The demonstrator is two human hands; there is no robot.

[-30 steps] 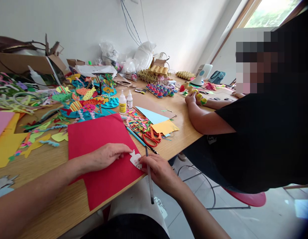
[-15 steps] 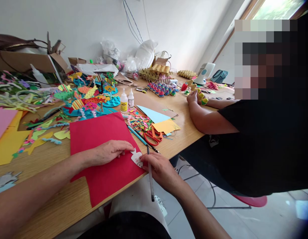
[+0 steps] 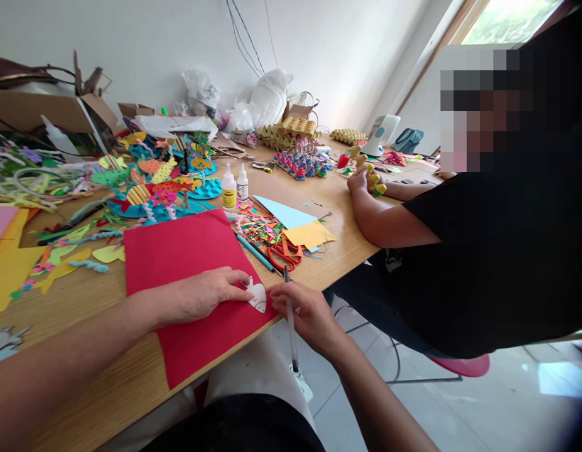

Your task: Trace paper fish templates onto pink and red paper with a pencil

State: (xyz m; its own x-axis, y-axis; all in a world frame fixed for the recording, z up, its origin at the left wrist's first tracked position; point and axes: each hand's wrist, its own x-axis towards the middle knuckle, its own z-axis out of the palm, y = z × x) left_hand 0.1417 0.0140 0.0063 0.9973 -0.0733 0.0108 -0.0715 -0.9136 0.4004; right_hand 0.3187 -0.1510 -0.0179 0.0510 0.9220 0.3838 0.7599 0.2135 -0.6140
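A sheet of red paper [image 3: 177,257] lies at the table's front edge. On its right part rests a small white fish-shaped cutout [image 3: 258,296]. My left hand [image 3: 203,295] lies flat over the red sheet, its fingertips touching the left side of the cutout. Just right of the cutout, my right hand [image 3: 302,307] has its fingers closed around a grey pen [image 3: 291,333], which points down past the table edge. Red-handled scissors [image 3: 285,252] and blue pencils [image 3: 255,251] lie beyond the right hand.
Two glue bottles [image 3: 235,188], paper scraps [image 3: 257,226] and colourful paper fish [image 3: 154,182] lie behind the red sheet. Yellow paper [image 3: 12,270] is at the left. A person in black [image 3: 498,251] at the right holds yellow-painted egg-carton pieces [image 3: 376,183].
My right hand has drawn away from the cutout. The cutout has turned slightly, and my left fingers now press on its side. The view has shifted a little.
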